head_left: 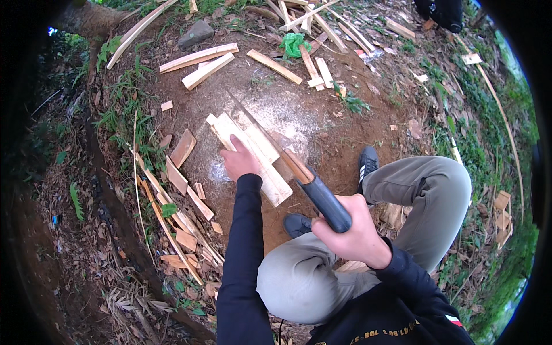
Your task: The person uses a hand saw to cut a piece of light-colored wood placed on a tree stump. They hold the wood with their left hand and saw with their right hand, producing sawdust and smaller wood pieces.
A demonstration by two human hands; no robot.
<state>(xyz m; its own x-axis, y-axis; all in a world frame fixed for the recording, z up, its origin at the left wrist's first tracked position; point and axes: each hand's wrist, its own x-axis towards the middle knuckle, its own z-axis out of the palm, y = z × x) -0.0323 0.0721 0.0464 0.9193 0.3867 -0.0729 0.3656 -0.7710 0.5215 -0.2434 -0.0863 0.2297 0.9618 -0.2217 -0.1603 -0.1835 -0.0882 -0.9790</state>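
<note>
My left hand (pixel 240 159) grips a pale wooden board (pixel 273 183) from its left side, with a finger lying over its top. A second pale wood piece (pixel 259 138) lies against the board's right side. In my right hand (pixel 355 230) is a long, narrow-bladed tool (pixel 325 198), its handle wood near the blade and black at the grip. The tool slants up and left, its thin dark blade passing above the second wood piece in view. I see the blade nearly edge-on, so its exact kind cannot be told. Whether it touches the wood is unclear.
Pale wood dust (pixel 293 118) covers the soil beyond the boards. Offcuts (pixel 183 148) and long strips (pixel 190 227) lie to the left. Farther off are more sticks (pixel 274 66), a grey rock (pixel 195 34) and a green plastic bag (pixel 294 45). My shoe (pixel 368 164) stands at the right.
</note>
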